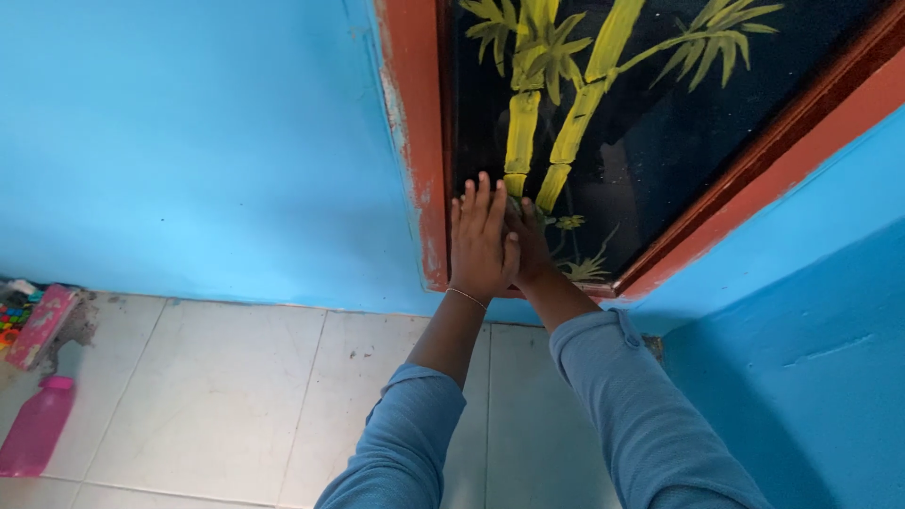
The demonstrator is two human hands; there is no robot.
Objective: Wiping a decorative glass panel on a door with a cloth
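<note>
Yellow bamboo on black glass (660, 141)

Pink bottle (36, 426) on white floor tiles (217, 386), pink board (42, 325) against blue wall (189, 141).

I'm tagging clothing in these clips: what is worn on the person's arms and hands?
Both arms wear long, grey-blue knit sleeves, pushed up toward the elbows. The left hand has a thin bracelet at the wrist. The right hand is bare; no gloves or rings show.

Both hands, the left hand (481, 240) over the right hand (528, 247), press flat on the bamboo-painted dark glass panel (660, 141).
</note>
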